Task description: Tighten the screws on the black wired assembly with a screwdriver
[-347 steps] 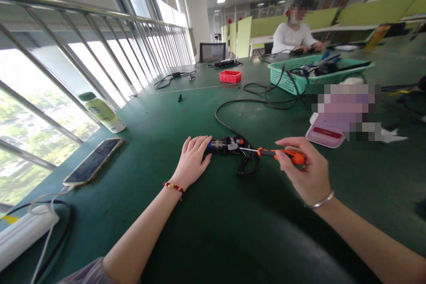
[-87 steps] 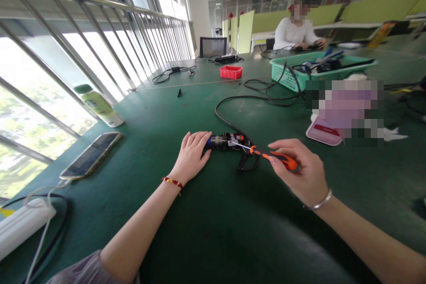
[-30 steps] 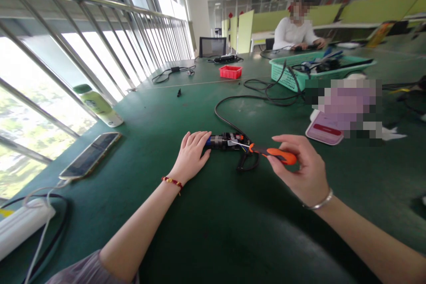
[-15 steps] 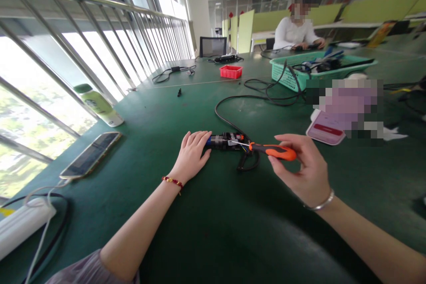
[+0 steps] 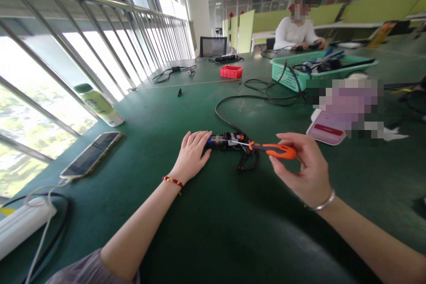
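Note:
My left hand (image 5: 192, 155) is closed over the blue end of a black corded device (image 5: 219, 141), holding it down on the green table. The device is roughly cylindrical, and its right part is opened up, with coloured wires and small orange pieces showing; its exact kind I cannot make out. Between the thumb and fingers of my right hand (image 5: 304, 166) is the handle of an orange and black screwdriver (image 5: 274, 150). Its shaft points left, with the tip at the device's exposed inside. A black cable (image 5: 229, 120) loops away from the device.
A green basket (image 5: 289, 75) of tools and cables stands at the back right, near a pink phone (image 5: 326, 128). A small red tray (image 5: 231, 72) lies farther back. To the left are a bottle (image 5: 100, 105) and another phone (image 5: 91, 155). Across the table sits a person (image 5: 293, 33).
Almost nothing differs. My right hand has shifted very slightly, with the screwdriver still against the device; my left hand stays where it was.

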The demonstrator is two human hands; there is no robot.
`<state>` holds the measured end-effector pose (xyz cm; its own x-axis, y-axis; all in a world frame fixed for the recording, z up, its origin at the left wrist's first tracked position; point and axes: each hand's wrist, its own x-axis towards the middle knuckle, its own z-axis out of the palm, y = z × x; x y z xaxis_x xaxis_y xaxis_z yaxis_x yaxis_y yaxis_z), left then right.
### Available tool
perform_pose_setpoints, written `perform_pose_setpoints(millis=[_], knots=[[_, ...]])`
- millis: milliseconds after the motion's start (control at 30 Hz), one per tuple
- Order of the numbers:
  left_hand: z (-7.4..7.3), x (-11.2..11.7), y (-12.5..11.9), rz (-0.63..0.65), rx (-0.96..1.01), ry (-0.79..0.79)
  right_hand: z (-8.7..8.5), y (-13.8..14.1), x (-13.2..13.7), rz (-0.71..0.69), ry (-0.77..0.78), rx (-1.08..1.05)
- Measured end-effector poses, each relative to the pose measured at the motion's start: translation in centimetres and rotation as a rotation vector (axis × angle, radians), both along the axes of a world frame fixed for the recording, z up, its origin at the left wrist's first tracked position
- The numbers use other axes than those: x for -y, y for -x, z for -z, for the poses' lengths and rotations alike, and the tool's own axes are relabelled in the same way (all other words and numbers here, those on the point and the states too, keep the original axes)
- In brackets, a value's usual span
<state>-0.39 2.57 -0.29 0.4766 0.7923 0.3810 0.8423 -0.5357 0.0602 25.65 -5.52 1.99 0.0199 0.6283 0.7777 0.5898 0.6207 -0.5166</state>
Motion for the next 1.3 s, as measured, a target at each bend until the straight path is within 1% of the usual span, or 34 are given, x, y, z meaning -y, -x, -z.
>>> perform_pose_setpoints(millis=[100,233,300,433,500,600,667,767,967,1033,1200,1233,1300], knots=[[-0.04,0.04,-0.02,0.001,0.002,0.002,-0.09,-0.05,-0.05,-0.015,-0.018,0.009],[-0.08,0.05,0.01,0.004,0.008,0.001,-0.72,0.33,0.31,0.001,0.075,0.047],[-0.11,0.04,0.03,0.005,0.011,0.000,-0.72,0.43,0.35,0.001,0.098,0.048],[-0.18,0.03,0.02,0.001,0.008,0.007,0.00,0.17,-0.06,-0.009,-0.010,-0.001],[-0.19,0.03,0.01,0.000,0.006,0.010,0.24,0.03,-0.21,-0.028,-0.036,-0.020],[-0.15,0.02,0.00,0.002,0.007,0.007,-0.05,0.06,-0.05,-0.019,-0.014,0.002],[-0.10,0.03,0.02,0.004,0.010,0.002,-0.45,0.23,0.21,0.007,0.036,0.034],[-0.06,0.04,0.02,0.003,0.014,-0.001,-0.71,0.41,0.42,0.003,0.084,0.063],[-0.14,0.02,-0.04,0.005,0.010,0.004,0.13,0.10,-0.02,-0.016,-0.047,-0.005],[-0.15,0.02,-0.02,0.006,0.009,0.005,0.05,0.12,0.04,-0.010,-0.038,0.003],[-0.14,0.05,0.00,0.003,0.008,0.003,-0.68,0.44,0.47,0.005,0.085,0.071],[-0.14,0.06,-0.02,0.001,0.007,0.004,-0.69,0.43,0.48,0.008,0.084,0.072],[-0.17,0.07,-0.05,-0.001,0.004,0.008,-0.55,0.30,0.36,0.021,0.036,0.057]])
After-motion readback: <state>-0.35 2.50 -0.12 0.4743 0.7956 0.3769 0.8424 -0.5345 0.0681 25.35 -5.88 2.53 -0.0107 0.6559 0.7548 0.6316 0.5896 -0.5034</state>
